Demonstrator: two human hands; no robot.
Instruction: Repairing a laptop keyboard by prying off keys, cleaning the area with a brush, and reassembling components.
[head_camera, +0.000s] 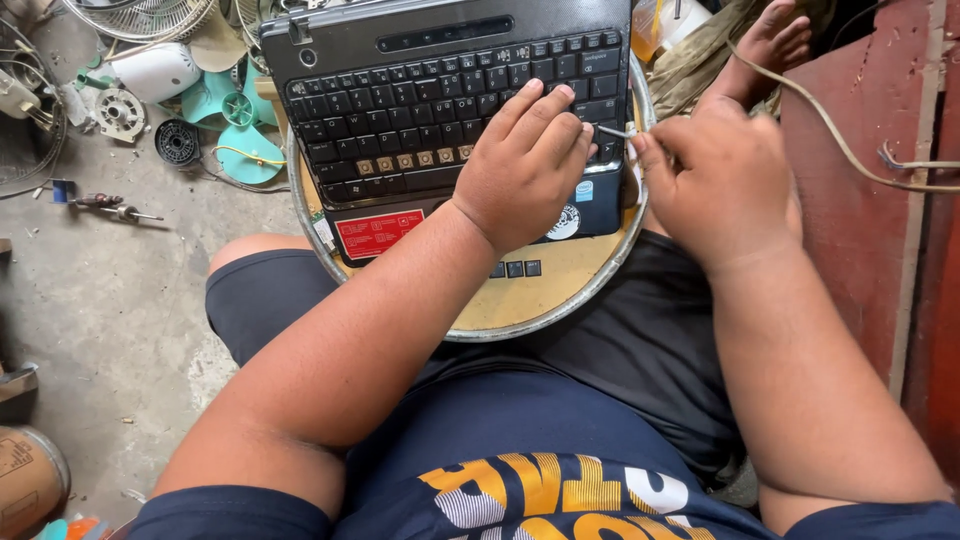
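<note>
A black laptop base with its keyboard (440, 90) lies on a round metal-rimmed tray (560, 305) across my lap. Several keys are gone from a lower row, leaving tan pads, and three loose black keycaps (515, 268) rest on the tray. My left hand (525, 165) presses flat on the keyboard's right side, fingers lying on the keys. My right hand (720, 175) grips a thin metal tool (615, 131) whose tip touches the keys at the keyboard's right edge, just beside my left fingers.
Fan parts lie on the concrete floor at upper left: teal blades (235, 120), a white motor housing (155, 70), a wire guard (140, 15). A screwdriver (115, 205) lies near them. A red wooden surface (870, 180) with a beige cable (840, 140) stands on the right. A bare foot (770, 45) rests beyond.
</note>
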